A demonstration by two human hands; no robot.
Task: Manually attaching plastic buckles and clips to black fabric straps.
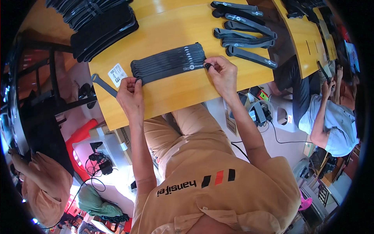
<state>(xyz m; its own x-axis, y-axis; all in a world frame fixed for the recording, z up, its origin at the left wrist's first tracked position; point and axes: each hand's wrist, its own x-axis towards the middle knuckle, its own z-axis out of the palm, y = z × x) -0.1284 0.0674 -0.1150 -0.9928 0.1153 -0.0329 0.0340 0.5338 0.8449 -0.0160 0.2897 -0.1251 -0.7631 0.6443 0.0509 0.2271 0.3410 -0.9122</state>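
Note:
Several black hook-and-loop straps [167, 61] lie side by side in an overlapping row on the yellow table [163, 99]. My left hand [131, 97] pinches the left end of the nearest strap between thumb and fingers. At the row's right end, my right hand [223, 76] is closed in a pinch on the other end of that strap. A single grey-black strap [104, 85] lies slantwise left of my left hand, its lower end by the table edge. Just beyond that hand is a white printed label [117, 75].
Black straps in loose bundles [245, 37] are spread at the far right of the table. A thick stack of black straps [104, 32] stands at the far left. A co-worker [331, 121] sits at another table to the right; another person [46, 183] is at lower left.

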